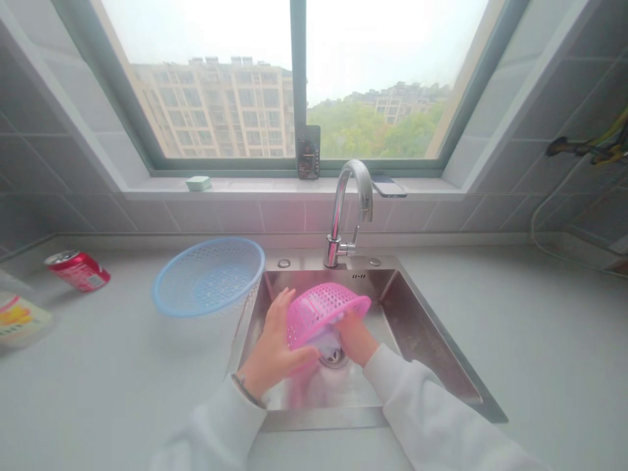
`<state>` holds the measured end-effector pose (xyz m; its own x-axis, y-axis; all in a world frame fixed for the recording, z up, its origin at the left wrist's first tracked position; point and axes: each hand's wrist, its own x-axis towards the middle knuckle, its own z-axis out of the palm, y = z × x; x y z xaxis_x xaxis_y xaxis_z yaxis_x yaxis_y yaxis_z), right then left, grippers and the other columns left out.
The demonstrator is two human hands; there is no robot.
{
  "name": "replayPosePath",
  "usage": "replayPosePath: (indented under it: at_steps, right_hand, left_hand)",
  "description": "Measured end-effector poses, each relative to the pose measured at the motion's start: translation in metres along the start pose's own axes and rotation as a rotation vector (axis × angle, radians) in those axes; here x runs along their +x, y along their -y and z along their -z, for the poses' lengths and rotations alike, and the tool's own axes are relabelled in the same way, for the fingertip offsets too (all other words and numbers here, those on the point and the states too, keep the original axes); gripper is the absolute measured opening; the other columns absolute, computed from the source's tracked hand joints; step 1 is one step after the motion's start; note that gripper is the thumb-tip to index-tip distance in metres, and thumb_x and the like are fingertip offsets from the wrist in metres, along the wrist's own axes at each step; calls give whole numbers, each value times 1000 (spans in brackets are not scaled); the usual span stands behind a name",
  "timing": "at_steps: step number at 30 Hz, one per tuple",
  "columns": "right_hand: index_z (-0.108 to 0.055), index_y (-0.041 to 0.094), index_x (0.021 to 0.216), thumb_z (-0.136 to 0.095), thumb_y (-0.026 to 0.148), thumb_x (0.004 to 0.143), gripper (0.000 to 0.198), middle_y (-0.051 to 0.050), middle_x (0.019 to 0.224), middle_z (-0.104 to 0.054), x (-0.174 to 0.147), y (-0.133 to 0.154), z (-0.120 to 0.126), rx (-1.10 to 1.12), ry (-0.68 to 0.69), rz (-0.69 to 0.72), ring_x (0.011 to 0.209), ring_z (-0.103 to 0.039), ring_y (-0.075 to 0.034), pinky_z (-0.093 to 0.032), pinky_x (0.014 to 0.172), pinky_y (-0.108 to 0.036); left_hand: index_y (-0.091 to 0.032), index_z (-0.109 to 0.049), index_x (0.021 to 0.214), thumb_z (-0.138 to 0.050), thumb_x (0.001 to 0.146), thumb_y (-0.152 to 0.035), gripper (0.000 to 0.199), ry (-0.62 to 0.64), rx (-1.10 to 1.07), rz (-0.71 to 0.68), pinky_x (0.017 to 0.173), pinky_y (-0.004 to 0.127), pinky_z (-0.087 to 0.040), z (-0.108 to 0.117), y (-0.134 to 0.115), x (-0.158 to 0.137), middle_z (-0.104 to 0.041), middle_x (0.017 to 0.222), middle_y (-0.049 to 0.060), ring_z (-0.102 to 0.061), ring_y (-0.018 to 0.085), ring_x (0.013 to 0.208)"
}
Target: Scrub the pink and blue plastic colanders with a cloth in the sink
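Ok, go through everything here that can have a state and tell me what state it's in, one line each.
Pink basket: tilted over the sink, held in both hands.
Left hand: gripping the basket's side.
Right hand: under the basket's rim, holding a whitish thing against it.
Blue basket: upright on the counter, nothing in it.
Faucet: no water seen running.
Red can: lying on its side.
Sink: drain uncovered.

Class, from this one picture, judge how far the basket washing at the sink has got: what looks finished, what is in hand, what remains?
Done: the blue basket sits on the counter beside the sink, though whether washed is unclear. In hand: the left hand and right hand hold the pink basket tilted over the drain. Left: the tap shows no water, so rinsing may remain.
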<state>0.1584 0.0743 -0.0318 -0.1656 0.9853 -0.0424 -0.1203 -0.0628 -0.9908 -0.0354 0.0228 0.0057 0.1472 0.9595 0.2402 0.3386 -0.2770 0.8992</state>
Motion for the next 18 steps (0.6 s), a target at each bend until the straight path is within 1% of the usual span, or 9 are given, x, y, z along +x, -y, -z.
replayPosePath:
  at_steps: [2,5,7,9,11,12,14,16,18]
  right_hand:
    - [-61,30,118,-79,43,69,54,-9,124,-73,-1,7,-2,165,-17,-18,116,-71,-33,-56,101,-52]
    - [-61,29,114,-83,37,66,53,-5,113,-74,0,16,-4,343,-40,-22,107,-72,-29,-57,98,-47]
    - [-59,29,113,-83,36,66,53,-3,110,-72,0,20,-3,363,-24,-14,103,-71,-27,-58,95,-44]
    - [-58,29,114,-80,38,69,51,-3,111,-72,-2,22,-2,319,44,-9,103,-70,-26,-57,94,-42]
    - [-59,26,115,-77,36,72,48,-5,113,-72,-5,21,-1,156,127,-22,105,-70,-26,-56,95,-41]
    - [-60,25,115,-75,33,73,45,-6,114,-73,-6,20,0,20,169,-34,106,-70,-26,-55,96,-42]
    - [-63,22,115,-70,18,72,44,-9,116,-74,-7,15,1,-322,267,-35,110,-70,-29,-53,100,-44]
    - [-67,20,117,-62,3,66,54,-11,120,-75,-7,10,1,-631,375,-2,116,-69,-31,-49,105,-46]
    - [-69,19,121,-56,-3,61,65,-12,124,-75,-6,5,1,-805,466,26,118,-68,-32,-48,106,-46]
  left_hand:
    - [-23,-22,162,-90,63,-58,125,92,-19,112,127,66,-14,-5,23,9,-24,170,22,-22,46,157]
    - [-21,-14,163,-89,67,-51,126,207,-167,190,124,61,-28,-10,34,15,-34,164,23,-39,43,149]
    - [-20,-19,161,-89,69,-49,120,222,-255,194,121,58,-34,-13,33,18,-42,159,22,-45,41,145]
    - [-21,-28,158,-87,70,-48,110,213,-344,156,120,54,-36,-16,31,19,-47,155,19,-47,40,143]
    - [-21,-32,155,-86,70,-48,104,207,-450,170,118,51,-39,-18,31,21,-50,152,18,-50,39,140]
    - [-20,-32,154,-85,71,-48,102,198,-506,200,116,50,-40,-19,31,21,-51,151,18,-51,38,138]
    - [-19,-30,155,-80,73,-47,100,163,-583,281,114,48,-42,-18,32,22,-52,149,18,-53,37,136]
    - [-17,-29,155,-77,73,-43,98,126,-582,338,114,47,-41,-17,33,22,-53,148,19,-53,37,137]
    - [-16,-32,154,-75,73,-40,95,120,-522,360,114,47,-40,-16,34,24,-56,145,18,-52,37,137]
